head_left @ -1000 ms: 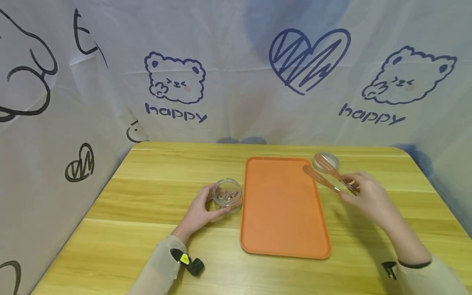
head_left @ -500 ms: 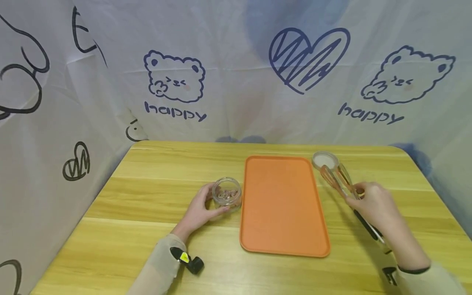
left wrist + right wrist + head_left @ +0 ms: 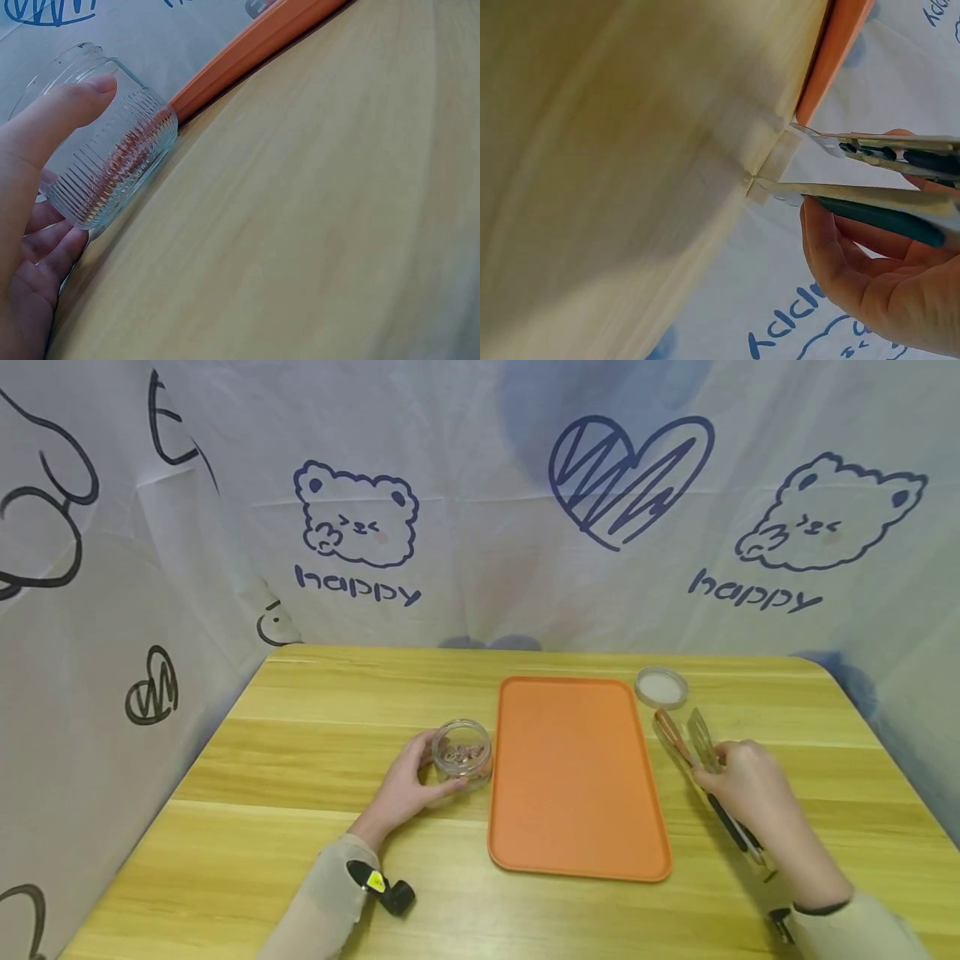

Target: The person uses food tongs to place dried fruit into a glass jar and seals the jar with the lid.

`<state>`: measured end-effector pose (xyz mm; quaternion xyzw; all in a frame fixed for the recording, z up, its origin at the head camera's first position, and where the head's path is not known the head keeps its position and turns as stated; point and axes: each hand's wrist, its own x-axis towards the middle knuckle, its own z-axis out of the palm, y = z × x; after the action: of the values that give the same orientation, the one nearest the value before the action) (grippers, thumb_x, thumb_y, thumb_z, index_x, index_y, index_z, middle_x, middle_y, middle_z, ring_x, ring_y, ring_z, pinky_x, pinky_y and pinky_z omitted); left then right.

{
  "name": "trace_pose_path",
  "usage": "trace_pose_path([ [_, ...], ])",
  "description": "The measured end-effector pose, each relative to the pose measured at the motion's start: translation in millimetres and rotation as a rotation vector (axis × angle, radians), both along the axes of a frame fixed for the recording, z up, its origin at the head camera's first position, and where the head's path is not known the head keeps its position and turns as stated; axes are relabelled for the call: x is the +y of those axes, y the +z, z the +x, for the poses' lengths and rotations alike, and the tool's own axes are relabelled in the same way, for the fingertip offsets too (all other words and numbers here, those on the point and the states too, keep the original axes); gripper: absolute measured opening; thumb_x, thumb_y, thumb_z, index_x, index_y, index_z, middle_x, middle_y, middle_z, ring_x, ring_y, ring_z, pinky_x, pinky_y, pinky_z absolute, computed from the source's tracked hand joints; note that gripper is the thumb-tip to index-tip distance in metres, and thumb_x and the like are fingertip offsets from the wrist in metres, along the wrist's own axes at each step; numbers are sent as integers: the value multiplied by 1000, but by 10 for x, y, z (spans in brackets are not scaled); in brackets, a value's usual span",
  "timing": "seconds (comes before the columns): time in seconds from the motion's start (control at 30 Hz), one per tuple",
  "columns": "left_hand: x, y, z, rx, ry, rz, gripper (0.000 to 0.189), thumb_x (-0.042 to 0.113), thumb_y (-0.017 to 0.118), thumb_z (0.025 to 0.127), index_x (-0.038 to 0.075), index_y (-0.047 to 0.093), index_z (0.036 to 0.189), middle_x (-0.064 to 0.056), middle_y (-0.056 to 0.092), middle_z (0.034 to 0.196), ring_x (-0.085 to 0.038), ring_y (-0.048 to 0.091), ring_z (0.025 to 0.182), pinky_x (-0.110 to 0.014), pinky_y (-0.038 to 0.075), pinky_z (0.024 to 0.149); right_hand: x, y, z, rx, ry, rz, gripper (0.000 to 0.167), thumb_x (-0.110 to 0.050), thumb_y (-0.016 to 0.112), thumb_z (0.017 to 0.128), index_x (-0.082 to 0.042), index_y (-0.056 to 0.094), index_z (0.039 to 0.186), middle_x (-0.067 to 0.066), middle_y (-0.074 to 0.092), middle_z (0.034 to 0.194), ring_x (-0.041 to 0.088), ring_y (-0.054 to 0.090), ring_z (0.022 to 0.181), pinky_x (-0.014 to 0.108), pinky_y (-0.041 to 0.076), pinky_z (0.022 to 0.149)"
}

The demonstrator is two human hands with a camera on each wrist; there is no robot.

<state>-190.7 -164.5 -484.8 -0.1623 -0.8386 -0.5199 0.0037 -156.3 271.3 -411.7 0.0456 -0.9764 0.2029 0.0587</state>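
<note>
My left hand (image 3: 401,789) grips a clear glass jar (image 3: 462,770) standing against the left side of the orange tray (image 3: 577,777). Small reddish-brown pieces lie at the bottom of the jar; the left wrist view shows its ribbed wall, with the thumb (image 3: 90,97) across one side and fingers round the other. To the right of the tray, my right hand (image 3: 753,785) pinches a pair of tongs (image 3: 726,822) with dark grip strips. The tong arms stand apart, their tips down by the table; in the right wrist view a dark green strip (image 3: 889,222) shows beside the fingers.
A round clear lid (image 3: 662,687) lies on the wood-grain table (image 3: 360,693) by the tray's far right corner. White cloth (image 3: 480,527) with drawn bears and hearts hangs behind and at the sides. A small black device (image 3: 380,887) is strapped to the left sleeve.
The tongs have swung from over the lid and tray corner to the table right of the tray, tips lower and nearer. The left hand and jar have stayed in place.
</note>
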Motion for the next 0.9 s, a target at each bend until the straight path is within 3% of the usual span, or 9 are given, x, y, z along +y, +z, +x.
trace_pose_path([
  [0.27,0,11,11,-2,-2,10,79,32,83,75,11,42,139,-6,50,133,-23,49,121,-42,37,106,-87,-64,-25,39,-7,36,32,-16,69,79,15,63,84,31,56,77,38,56,68,49,49,55],
  [0.57,-4,13,1,-7,6,6,78,31,83,75,12,43,139,-5,50,132,-20,49,121,-39,36,106,-130,-130,-91,43,30,36,31,-15,72,76,-2,48,60,12,45,59,23,42,53,33,38,42],
  [0.73,-8,10,-8,4,4,-1,78,32,83,75,11,43,139,-6,50,132,-21,49,121,-40,37,106,-136,-76,-105,-36,43,44,42,-22,71,83,-6,44,55,6,41,53,17,39,43,28,34,39],
  [0.83,-8,12,0,10,1,1,79,32,83,75,9,43,139,-7,50,132,-22,49,121,-41,37,106,-52,31,-165,-47,36,37,47,-29,69,88,10,55,67,22,54,60,28,52,49,38,47,45],
  [0.9,-7,6,9,9,-1,2,79,33,83,75,9,43,139,-7,50,132,-22,49,121,-42,37,106,46,97,-250,13,30,23,52,-31,66,90,20,58,85,34,58,76,39,58,63,48,51,56],
])
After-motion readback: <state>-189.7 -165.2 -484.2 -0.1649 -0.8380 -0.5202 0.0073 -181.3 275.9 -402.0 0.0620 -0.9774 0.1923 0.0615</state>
